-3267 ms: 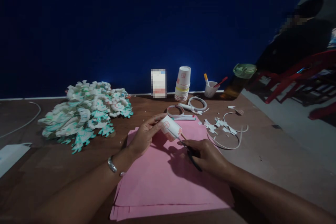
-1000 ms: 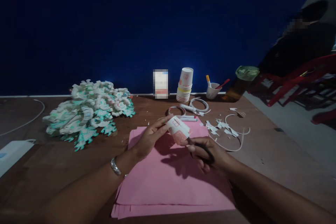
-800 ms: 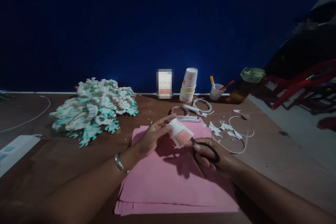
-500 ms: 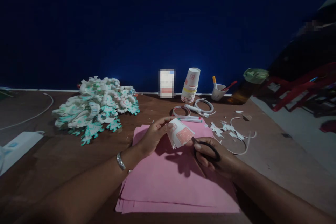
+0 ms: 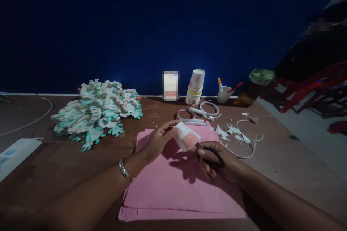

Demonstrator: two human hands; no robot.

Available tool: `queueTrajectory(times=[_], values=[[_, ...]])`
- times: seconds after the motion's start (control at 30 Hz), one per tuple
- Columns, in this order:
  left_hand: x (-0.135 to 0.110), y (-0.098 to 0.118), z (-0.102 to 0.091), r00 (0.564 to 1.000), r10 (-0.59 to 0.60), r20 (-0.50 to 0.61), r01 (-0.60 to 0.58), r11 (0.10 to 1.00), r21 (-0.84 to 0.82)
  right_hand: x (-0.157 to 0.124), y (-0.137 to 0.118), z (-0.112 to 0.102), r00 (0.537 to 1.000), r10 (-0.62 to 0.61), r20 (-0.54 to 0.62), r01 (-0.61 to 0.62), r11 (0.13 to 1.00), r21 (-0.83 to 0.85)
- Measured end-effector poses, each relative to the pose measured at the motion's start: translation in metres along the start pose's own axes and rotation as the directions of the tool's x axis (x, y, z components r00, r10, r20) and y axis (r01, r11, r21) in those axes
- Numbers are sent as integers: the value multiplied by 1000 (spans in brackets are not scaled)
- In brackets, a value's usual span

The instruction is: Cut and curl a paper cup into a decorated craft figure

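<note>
Head view shows your left hand (image 5: 158, 140) pinching a white paper cup (image 5: 186, 137) by its closed end, just above the middle of the frame, fingertips closed on it, cup tipped on its side with the printed red patch facing you. Your right hand (image 5: 217, 159) has its fingers curled closed through the black loops of the scissors (image 5: 210, 151), blades pointing up-left into the cup's edge; whether the blades are open you cannot tell.

For a clean cut, I judge you should keep the cup wall taut between thumb and fingers, turn the cup rather than the scissors, and keep your left fingertips clear of the blade line.

The cup is thin, stiff card, already flattened and creased where it is cut. Beneath both hands lies a stack of pink paper (image 5: 173, 191), matte and smooth, on a dark wooden table (image 5: 54, 173). Right of centre, white curled paper scraps (image 5: 238, 137) lie scattered. Further up stand stacked cups (image 5: 195, 86). At middle left sits a heap of cut pieces (image 5: 94, 112), white with teal edges.
</note>
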State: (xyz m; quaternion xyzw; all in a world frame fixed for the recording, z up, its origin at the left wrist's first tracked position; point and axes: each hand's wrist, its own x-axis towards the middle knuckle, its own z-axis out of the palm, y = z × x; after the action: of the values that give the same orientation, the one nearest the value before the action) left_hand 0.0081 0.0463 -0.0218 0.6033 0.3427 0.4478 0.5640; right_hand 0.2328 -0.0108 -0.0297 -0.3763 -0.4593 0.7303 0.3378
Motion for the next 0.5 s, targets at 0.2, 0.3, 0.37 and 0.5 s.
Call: queueTrajectory(times=[0.2,0.3,0.37,0.5], values=[[-10,8,6,974,224,25,-211,865,456,0,-4,5,1000,5,-20,-8,994,-107],[-18,11,14,976,207,67,-208,801,561,1,-4,5,1000,12,-28,-19,965,-261],[-22,14,19,984,162,75,-175,795,580,2,-3,4,999,14,-51,-29,947,-320],[-21,15,20,995,98,18,-94,875,475,3,0,3,997,26,-72,-50,932,-358]])
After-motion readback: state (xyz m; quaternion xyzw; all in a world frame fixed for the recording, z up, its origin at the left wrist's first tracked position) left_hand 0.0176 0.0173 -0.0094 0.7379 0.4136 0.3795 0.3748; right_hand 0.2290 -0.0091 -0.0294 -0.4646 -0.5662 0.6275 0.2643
